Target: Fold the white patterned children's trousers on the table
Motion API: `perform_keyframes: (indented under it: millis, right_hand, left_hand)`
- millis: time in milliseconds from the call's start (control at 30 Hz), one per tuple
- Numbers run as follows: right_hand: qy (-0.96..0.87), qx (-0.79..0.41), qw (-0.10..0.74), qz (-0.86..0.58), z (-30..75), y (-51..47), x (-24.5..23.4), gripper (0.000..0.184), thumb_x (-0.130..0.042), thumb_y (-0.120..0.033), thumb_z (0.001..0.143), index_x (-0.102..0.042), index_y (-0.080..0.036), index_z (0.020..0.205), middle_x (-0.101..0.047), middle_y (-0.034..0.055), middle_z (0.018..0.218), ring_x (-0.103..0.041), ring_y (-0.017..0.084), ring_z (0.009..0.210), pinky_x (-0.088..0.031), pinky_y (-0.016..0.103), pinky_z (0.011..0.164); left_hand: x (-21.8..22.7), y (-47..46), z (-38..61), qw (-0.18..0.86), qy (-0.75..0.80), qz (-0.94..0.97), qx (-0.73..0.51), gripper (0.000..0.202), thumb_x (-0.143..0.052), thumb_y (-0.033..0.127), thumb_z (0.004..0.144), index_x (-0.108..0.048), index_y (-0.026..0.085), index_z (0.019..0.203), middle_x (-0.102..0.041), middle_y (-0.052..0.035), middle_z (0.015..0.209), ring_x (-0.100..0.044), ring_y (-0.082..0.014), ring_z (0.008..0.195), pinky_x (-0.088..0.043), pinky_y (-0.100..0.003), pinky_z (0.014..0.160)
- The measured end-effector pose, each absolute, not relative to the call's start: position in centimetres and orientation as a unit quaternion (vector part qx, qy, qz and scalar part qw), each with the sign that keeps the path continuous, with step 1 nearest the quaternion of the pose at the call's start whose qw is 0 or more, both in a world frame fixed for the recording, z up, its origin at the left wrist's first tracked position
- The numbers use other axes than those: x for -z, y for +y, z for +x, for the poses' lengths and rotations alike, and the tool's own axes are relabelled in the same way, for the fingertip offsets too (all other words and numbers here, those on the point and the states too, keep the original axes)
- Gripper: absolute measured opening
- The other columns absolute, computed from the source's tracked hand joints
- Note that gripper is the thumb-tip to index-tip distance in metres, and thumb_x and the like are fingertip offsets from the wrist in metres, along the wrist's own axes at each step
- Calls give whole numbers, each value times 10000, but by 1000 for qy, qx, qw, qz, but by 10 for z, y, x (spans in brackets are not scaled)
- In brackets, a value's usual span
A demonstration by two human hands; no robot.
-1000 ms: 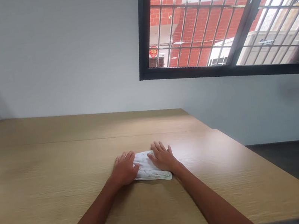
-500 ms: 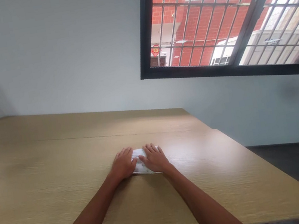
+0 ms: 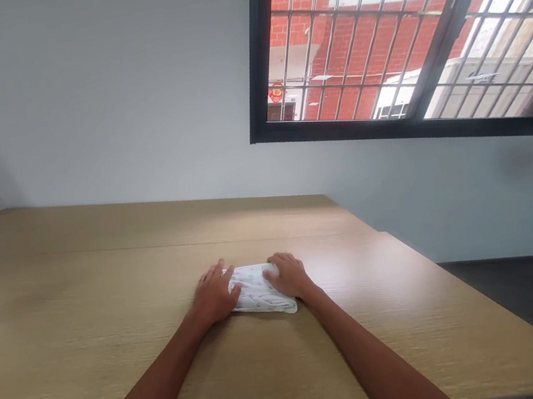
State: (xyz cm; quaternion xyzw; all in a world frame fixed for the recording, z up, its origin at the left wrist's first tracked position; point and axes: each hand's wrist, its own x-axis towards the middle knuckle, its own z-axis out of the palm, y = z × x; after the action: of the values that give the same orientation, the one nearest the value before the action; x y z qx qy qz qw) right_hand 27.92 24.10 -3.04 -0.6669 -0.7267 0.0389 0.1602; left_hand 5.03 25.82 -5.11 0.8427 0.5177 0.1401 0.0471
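Observation:
A small folded white cloth [image 3: 256,290] with a faint printed pattern lies flat on the wooden table [image 3: 254,377]. At its left end rests my left hand [image 3: 213,295], open, with the fingers spread and the thumb on the cloth. My right hand [image 3: 289,275] lies over the far right corner, its fingers a little bent and the thumb touching the top of the cloth. The layers show along the near edge, and the near right corner is rounded. Both hands cover the ends of the cloth in part.
A seam [image 3: 152,246] runs across the table towards the back. Behind it stands a pale wall [image 3: 104,104] with a dark-framed, barred window [image 3: 335,122] at the upper right. Dark floor [image 3: 492,285] shows beyond the table's right edge.
My hands have moved apart, the right one outward to the right and the left one slightly left. More of the cloth's middle and its near right corner now show.

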Motion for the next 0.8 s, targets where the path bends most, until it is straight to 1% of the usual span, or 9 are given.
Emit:
perform_keyframes:
  millis: [67,167,267,367,500,600,667,733,800]
  right_hand:
    - [-729,-36,164,-664,277,239,25,282,-558,-356,918,-654,-167,1103,-645,124,1207,-530,265,1166,-404,384,959]
    - [-721,-67,160,-671,275,236,17,291,-593,-326,896,-648,-155,1125,-676,122,1129,-595,236,1039,-428,318,852]
    - [-699,-112,152,-690,276,233,13,283,-628,-348,868,-658,-173,1088,-700,100,1056,-627,218,915,-423,294,724]
    - [-703,-137,157,-680,277,233,12,149,-644,-323,843,-673,-179,867,-709,68,939,-617,185,811,-401,270,653]
    - [-716,-152,165,-661,279,234,11,174,-627,-287,836,-606,-184,698,-682,32,781,-576,150,693,-378,259,596]
    - [-722,-169,189,-644,283,233,8,139,-636,-257,824,-562,-186,731,-665,20,811,-572,139,715,-393,246,609]
    - [-719,-230,189,-629,286,231,5,108,-638,-211,804,-532,-194,818,-649,-3,806,-573,124,672,-398,231,581]
    - [-705,-320,169,-610,289,228,0,205,-619,-162,783,-491,-213,935,-623,-45,740,-557,107,565,-379,210,515]
    - [-686,-399,148,-589,291,224,-6,347,-610,-146,769,-438,-238,1056,-593,-88,664,-530,97,473,-345,188,457]
  left_hand:
    - [49,261,47,48,522,838,-151,486,-431,392,987,-495,190,1424,-322,-168,1576,-318,-331,1441,-310,-495,1144]
    - [43,265,41,23,534,822,-196,442,-484,369,967,-532,209,1377,-393,-169,1506,-397,-346,1367,-377,-496,1086]
    - [34,264,39,15,533,798,-281,290,-508,263,922,-627,195,1178,-540,-143,1241,-530,-305,1160,-463,-432,968]
    - [30,255,46,89,443,831,-325,148,-505,200,886,-632,195,962,-576,-72,987,-579,-230,929,-491,-345,833]
    - [32,238,61,205,295,890,-280,141,-502,171,878,-636,206,899,-588,-42,945,-570,-191,842,-465,-306,731]
    - [32,230,65,236,262,902,-252,158,-508,194,897,-660,215,939,-590,-49,985,-559,-204,920,-465,-313,791]
    - [29,228,63,237,256,907,-236,148,-555,245,894,-661,223,994,-588,-57,1033,-548,-221,964,-466,-335,847]
    - [25,228,59,231,259,911,-223,172,-582,268,880,-656,225,1029,-585,-64,1064,-544,-234,985,-466,-354,876]
    - [23,229,57,216,271,914,-212,201,-561,224,869,-652,225,1048,-592,-68,1070,-545,-241,996,-467,-363,883]
